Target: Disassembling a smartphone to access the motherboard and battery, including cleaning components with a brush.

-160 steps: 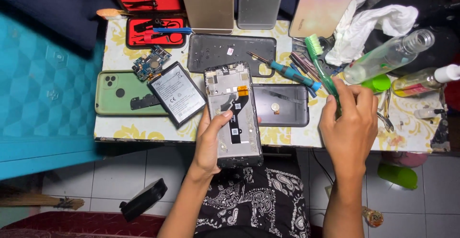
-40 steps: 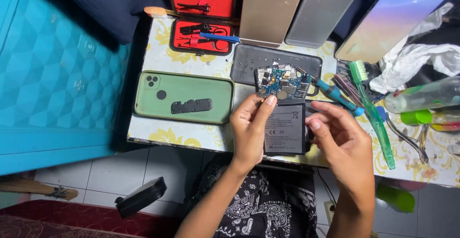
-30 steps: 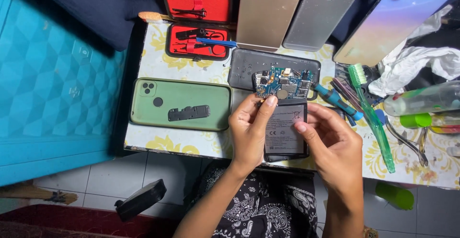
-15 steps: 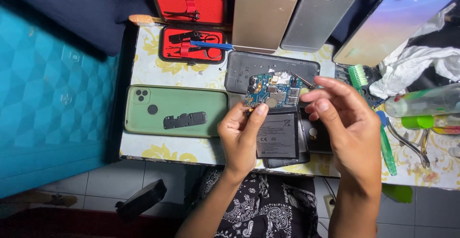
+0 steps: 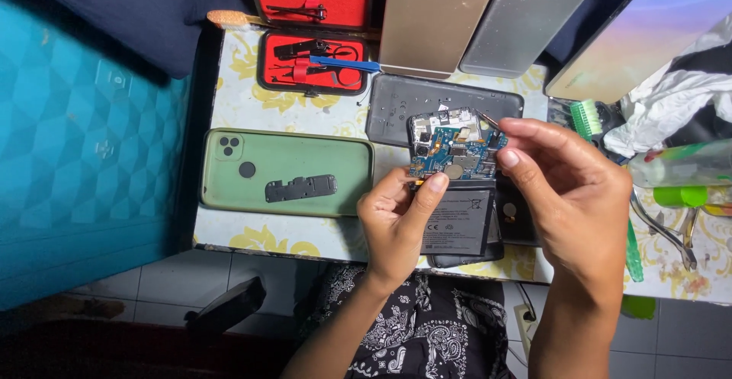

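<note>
My left hand (image 5: 396, 223) grips the left edge of an opened phone, thumb and fingers near its middle. The phone shows a black battery (image 5: 451, 223) and, above it, a blue circuit board (image 5: 455, 146). My right hand (image 5: 572, 196) hovers at the phone's right side, pinching a thin metal tool (image 5: 486, 118) whose tip rests at the board's upper right corner. The phone sits just over the table's near edge, above a dark grey back cover (image 5: 396, 108).
A green phone cover (image 5: 305, 158) with a small black part (image 5: 301, 188) lies at left. A red tool case (image 5: 313, 32) and three phone backs stand behind. Green brush (image 5: 587, 118), white cloth (image 5: 671, 108), clear bottle (image 5: 679, 167) and forceps (image 5: 665, 228) crowd the right.
My right hand left the tools at right and came to the phone, then rose to the board with the thin tool. The phone now shows its battery and board.
</note>
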